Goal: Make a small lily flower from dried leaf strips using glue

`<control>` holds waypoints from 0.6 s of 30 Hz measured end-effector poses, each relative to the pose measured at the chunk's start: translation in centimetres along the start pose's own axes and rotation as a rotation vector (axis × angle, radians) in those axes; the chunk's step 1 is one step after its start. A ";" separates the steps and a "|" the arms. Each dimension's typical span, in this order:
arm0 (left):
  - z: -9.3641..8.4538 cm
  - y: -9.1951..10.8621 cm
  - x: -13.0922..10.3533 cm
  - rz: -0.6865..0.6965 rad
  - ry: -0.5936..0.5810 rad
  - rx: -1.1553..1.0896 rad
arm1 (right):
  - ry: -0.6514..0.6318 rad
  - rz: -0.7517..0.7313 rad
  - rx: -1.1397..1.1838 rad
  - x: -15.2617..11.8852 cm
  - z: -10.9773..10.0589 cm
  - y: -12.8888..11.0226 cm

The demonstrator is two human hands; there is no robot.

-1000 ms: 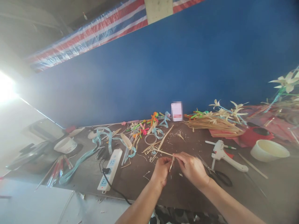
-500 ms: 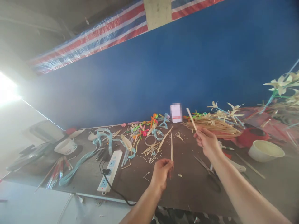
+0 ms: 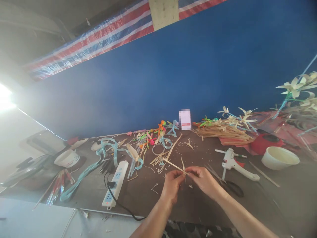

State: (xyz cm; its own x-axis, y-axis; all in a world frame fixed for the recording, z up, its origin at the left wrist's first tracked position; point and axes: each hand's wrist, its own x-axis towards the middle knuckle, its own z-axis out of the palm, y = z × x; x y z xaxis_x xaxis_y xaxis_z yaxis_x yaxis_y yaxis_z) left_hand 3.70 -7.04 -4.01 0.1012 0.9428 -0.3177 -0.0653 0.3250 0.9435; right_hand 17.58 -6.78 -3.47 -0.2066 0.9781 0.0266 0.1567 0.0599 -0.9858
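My left hand (image 3: 172, 185) is closed in a pinch on a narrow pale strip of dried leaf (image 3: 183, 162), whose pointed end rises between the hands. Fingertips meeting it from the other side, my right hand (image 3: 204, 181) pinches a thin pale stick (image 3: 172, 164). This stick slants up to the left over my left hand and crosses the strip at the fingertips. Whether the two are pressed together there I cannot tell. Dried leaf scraps (image 3: 158, 161) lie just beyond the hands on the dark table (image 3: 198, 211).
Right of my hands lie scissors (image 3: 234, 188), a white glue gun (image 3: 234, 162) and a cream bowl (image 3: 280, 158). A power strip (image 3: 116, 185) with a black cord and a blue ribbon (image 3: 81, 180) are left. Bundled dried stalks (image 3: 223, 133) and pale flowers (image 3: 294, 87) stand farther back.
My right hand has come down and left with the stick, from raised and apart to touching my left hand. The glue gun, earlier mostly behind my right arm, now shows.
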 end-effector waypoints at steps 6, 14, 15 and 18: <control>0.1 -0.1 0.0 0.012 0.021 -0.010 | 0.207 -0.172 -0.519 0.1 -0.2 0.0; -0.6 1.0 -0.8 -0.060 -0.001 -0.120 | 0.551 0.058 0.086 4.7 -6.2 -0.9; -0.8 1.1 -0.7 -0.058 0.015 -0.129 | 0.433 0.119 0.256 4.4 -6.1 -1.0; -1.1 1.1 -0.4 -0.018 0.044 -0.121 | -0.041 0.279 0.485 2.0 -4.1 -0.9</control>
State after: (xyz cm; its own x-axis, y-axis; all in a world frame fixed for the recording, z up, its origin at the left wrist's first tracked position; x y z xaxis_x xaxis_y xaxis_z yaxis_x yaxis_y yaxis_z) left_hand 2.49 -6.99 -2.99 0.0598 0.9382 -0.3408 -0.1839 0.3459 0.9201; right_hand 21.01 -4.07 -1.86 -0.2597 0.9347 -0.2428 -0.2491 -0.3078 -0.9183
